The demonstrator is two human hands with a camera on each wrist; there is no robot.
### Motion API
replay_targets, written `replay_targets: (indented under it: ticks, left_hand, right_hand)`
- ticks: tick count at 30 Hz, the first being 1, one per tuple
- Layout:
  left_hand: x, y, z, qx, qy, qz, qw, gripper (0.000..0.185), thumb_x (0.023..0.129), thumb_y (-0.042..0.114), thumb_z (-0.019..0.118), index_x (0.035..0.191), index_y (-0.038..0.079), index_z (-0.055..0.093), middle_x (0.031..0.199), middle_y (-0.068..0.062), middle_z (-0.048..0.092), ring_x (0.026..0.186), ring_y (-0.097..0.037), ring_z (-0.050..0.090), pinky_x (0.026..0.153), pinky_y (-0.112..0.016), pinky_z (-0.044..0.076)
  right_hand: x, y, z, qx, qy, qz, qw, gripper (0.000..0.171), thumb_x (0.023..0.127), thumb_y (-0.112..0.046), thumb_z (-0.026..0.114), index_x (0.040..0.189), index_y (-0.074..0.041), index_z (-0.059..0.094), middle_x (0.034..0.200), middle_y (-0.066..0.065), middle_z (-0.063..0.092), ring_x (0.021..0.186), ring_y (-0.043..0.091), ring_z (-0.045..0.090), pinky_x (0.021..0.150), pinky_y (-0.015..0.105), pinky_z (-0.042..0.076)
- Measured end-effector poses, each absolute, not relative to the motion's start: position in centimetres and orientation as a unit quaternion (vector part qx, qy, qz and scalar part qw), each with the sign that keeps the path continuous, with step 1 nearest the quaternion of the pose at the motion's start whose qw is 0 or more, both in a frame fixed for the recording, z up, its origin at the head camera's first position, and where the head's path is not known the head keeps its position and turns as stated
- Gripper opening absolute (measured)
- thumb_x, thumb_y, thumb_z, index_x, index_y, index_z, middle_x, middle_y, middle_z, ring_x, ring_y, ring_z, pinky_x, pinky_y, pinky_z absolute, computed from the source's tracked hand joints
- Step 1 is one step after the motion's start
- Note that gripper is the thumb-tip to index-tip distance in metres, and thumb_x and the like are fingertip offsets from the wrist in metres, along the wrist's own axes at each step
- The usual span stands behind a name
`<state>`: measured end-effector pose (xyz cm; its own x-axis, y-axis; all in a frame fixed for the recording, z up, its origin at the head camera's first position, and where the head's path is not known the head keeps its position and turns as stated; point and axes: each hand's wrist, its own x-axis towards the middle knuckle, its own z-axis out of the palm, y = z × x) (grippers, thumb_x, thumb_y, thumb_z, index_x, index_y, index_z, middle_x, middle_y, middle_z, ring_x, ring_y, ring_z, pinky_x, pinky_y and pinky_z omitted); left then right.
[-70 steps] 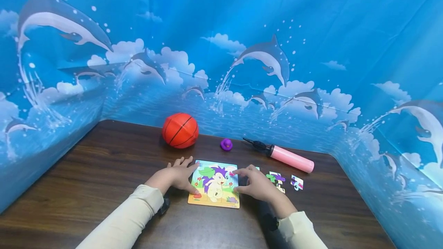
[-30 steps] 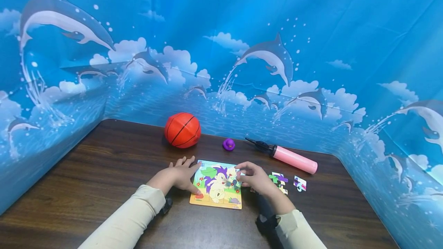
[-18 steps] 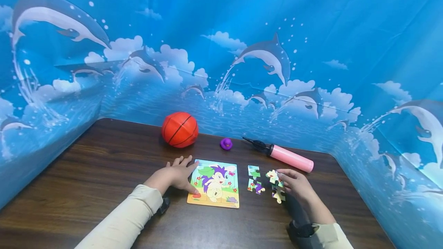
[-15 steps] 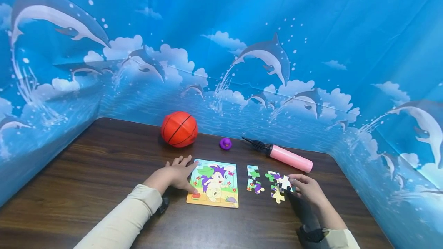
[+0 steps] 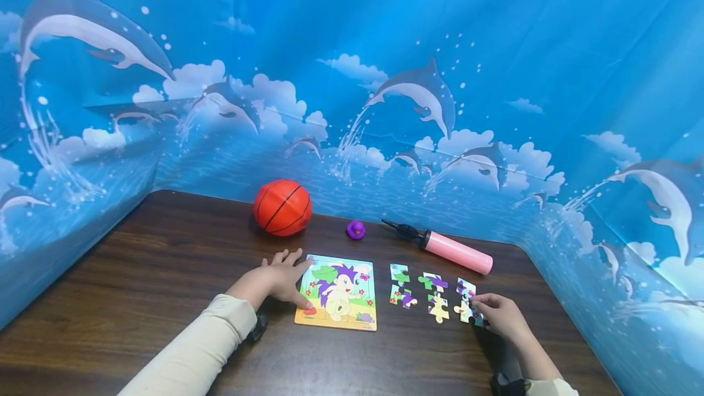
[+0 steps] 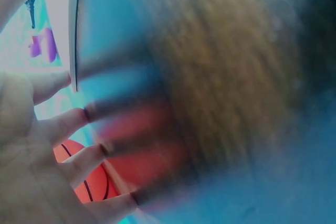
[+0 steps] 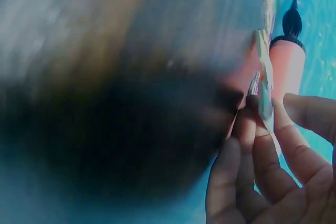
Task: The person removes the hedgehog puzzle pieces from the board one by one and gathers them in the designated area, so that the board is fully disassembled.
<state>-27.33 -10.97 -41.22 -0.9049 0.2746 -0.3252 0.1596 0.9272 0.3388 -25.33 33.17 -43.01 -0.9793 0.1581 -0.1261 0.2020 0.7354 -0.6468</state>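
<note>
My left hand (image 5: pixel 275 283) is spread at the left side of a square hedgehog puzzle board (image 5: pixel 343 318), with thumb and forefinger touching its edge. In the left wrist view its fingers (image 6: pixel 79 124) are straight and apart. Off to the right, my right hand (image 5: pixel 502 316) pinches a puzzle piece (image 5: pixel 465 310) beside another piece (image 5: pixel 465 286) of purple and white. The right wrist view shows the held piece (image 7: pixel 265 90) edge-on at the fingertips. Between the board and this hand lie several loose puzzle pieces (image 5: pixel 438 307), set out in rows.
Behind the board sit a red basketball-patterned ball (image 5: pixel 283 207) and a small purple rubber duck (image 5: pixel 355 230). A pink hand pump (image 5: pixel 459 252) with a black nozzle lies behind the loose pieces. A blue dolphin-print curtain (image 5: pixel 352 109) surrounds the dark wooden table (image 5: pixel 165 298).
My right hand has moved from the board's right edge out to the right, carrying a puzzle piece to the loose ones. The left hand has stayed at the board's left edge.
</note>
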Motion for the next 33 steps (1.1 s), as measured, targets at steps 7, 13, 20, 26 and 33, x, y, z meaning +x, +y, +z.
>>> replay_targets:
  ticks: [7, 13, 20, 26, 33]
  left_hand:
    - [-27.3, -11.1, -41.5, 0.117, 0.963, 0.158, 0.183, 0.097, 0.064, 0.054, 0.073, 0.142, 0.018, 0.028, 0.148, -0.014, 0.016, 0.132, -0.041, 0.009, 0.099, -0.066, 0.009]
    - [-27.2, -11.1, -41.2, 0.116, 0.963, 0.157, 0.186, 0.098, 0.064, 0.055, 0.073, 0.142, 0.017, 0.028, 0.148, -0.014, 0.016, 0.132, -0.041, 0.009, 0.098, -0.066, 0.009]
    - [-27.3, -11.2, -41.2, 0.113, 0.964, 0.145, 0.192, 0.096, 0.065, 0.054, 0.072, 0.142, 0.016, 0.029, 0.148, -0.014, 0.016, 0.131, -0.041, 0.011, 0.099, -0.065, 0.011]
    - [-27.1, -11.4, -41.0, 0.121, 0.964, 0.147, 0.187, 0.097, 0.064, 0.056, 0.071, 0.142, 0.016, 0.029, 0.147, -0.014, 0.017, 0.131, -0.041, 0.011, 0.098, -0.066, 0.012]
    - [-27.2, -11.2, -41.1, 0.137, 0.962, 0.139, 0.193, 0.098, 0.065, 0.059, 0.069, 0.142, 0.016, 0.027, 0.148, -0.014, 0.016, 0.132, -0.041, 0.01, 0.098, -0.066, 0.011]
  right_hand:
    - [-25.1, 32.2, -41.8, 0.096, 0.975, -0.201, -0.013, 0.035, 0.088, -0.034, 0.052, 0.104, -0.004, 0.064, 0.101, 0.017, 0.063, 0.088, 0.032, 0.058, 0.067, 0.048, 0.043]
    - [-25.7, 28.5, -41.5, 0.056, 0.97, -0.231, -0.047, 0.026, 0.087, -0.03, 0.057, 0.1, -0.009, 0.066, 0.086, 0.006, 0.064, 0.068, 0.018, 0.054, 0.056, 0.034, 0.041]
    - [-26.0, 19.3, -41.5, -0.094, 0.963, -0.253, -0.03, 0.014, 0.082, -0.026, 0.065, 0.094, -0.019, 0.068, 0.089, -0.003, 0.059, 0.075, 0.013, 0.054, 0.063, 0.032, 0.046]
    - [-25.9, 10.6, -41.7, -0.243, 0.924, -0.286, 0.079, 0.022, 0.079, -0.025, 0.068, 0.1, -0.019, 0.067, 0.085, -0.003, 0.057, 0.072, 0.01, 0.051, 0.059, 0.028, 0.044]
    - [-25.6, 7.0, -41.7, -0.265, 0.925, -0.243, 0.125, 0.037, 0.072, -0.01, 0.07, 0.108, -0.017, 0.065, 0.084, -0.004, 0.059, 0.076, 0.009, 0.051, 0.064, 0.029, 0.045]
